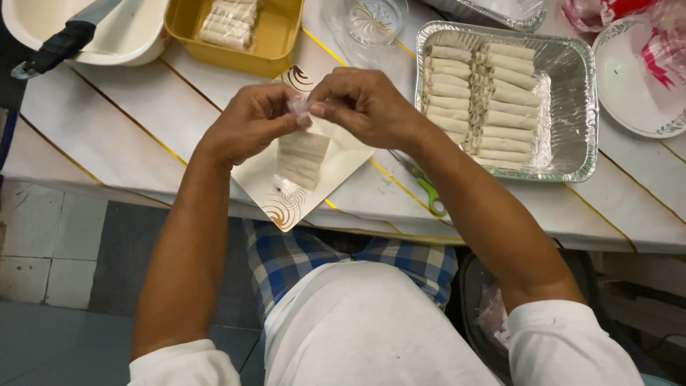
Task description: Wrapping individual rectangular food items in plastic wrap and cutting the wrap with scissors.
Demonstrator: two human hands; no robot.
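A thin white wrapper (pixel 299 107) is pinched between the closed fingers of the left hand (pixel 250 123) and right hand (pixel 364 106), held above the square plate (pixel 343 161), equally near both.

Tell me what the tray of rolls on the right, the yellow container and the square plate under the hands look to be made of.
Tray: thin aluminium foil, going by the shiny, crinkled silver walls and rolled rim.
Yellow container: probably plastic; smooth, opaque, evenly coloured, with rounded moulded corners.
Square plate: glossy cream with brown swirls; ceramic or melamine, the look leaves it open.
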